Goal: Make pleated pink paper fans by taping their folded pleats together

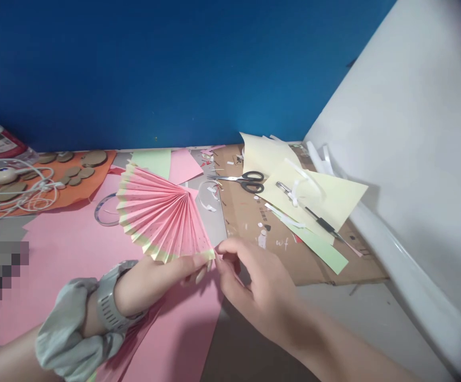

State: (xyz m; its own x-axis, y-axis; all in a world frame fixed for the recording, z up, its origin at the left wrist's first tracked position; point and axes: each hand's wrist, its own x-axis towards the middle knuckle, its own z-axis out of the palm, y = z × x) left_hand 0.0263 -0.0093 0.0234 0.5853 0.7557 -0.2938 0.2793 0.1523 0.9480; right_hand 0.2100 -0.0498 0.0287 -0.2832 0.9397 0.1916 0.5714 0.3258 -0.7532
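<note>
A pink pleated paper fan [159,212] with a pale green and yellow rim and small dark dots is spread open above the table. My left hand [162,278], with a grey watch and a grey scrunchie on the wrist, pinches the fan at its lower corner. Just to the right, my right hand [254,286] has its fingers curled, and its fingertips meet the same corner of the fan. Large pink paper sheets [67,254] lie under both hands.
Black-handled scissors [246,181] lie on a brown cardboard sheet [262,233] with yellow paper [314,196], a green strip and a craft knife [318,217]. Orange paper with brown card discs [75,170] and a white cable [19,191] sit far left. A blue wall stands behind.
</note>
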